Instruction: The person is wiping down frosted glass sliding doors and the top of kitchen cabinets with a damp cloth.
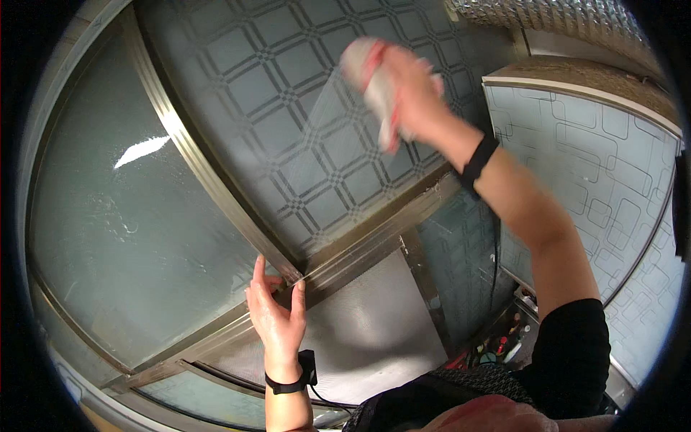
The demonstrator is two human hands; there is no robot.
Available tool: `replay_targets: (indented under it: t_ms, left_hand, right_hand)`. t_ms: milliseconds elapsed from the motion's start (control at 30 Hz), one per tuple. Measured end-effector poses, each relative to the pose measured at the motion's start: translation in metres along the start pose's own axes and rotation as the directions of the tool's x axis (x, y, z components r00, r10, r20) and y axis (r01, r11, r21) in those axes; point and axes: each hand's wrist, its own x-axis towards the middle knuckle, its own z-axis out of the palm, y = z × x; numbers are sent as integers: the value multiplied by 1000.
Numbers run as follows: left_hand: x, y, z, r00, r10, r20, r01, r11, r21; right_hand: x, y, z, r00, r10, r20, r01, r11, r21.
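Note:
My right hand (415,92), slightly blurred, is closed around a white and red cloth (372,70). It is over a glass pane with a checked line pattern (291,97), and a pale streak runs across the pane left of the cloth. My left hand (276,313) looks wet. Its fingers are spread at the metal window rail (345,259), near the lower end of the upright metal stile (183,140), and no loose object shows in it. Left of the stile is a plainer glass pane (124,232) with whitish smears and a bright reflection.
A foil duct (561,24) crosses the top right. Below it stands a cabinet with a rounded-rectangle pattern (583,173). Beneath the rail is a fine-textured pale panel (372,318). Several small items (502,343) lie low at right. A black cable (329,402) runs from my left wristband.

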Motion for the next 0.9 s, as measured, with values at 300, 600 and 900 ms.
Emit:
replay_targets:
  t_ms: [300,600,900]
  left_hand:
    - [12,9,36,980,-97,-176,99,995,4]
    - [11,-9,39,959,-1,-282,42,989,140]
    - [10,-9,46,960,-21,-278,59,990,130]
  right_hand:
    - [-7,-57,31,990,-106,91,126,958,-257]
    - [62,-80,19,874,-385,298,457,859,-230]
    - [149,-17,25,982,22,-187,-127,810,-573]
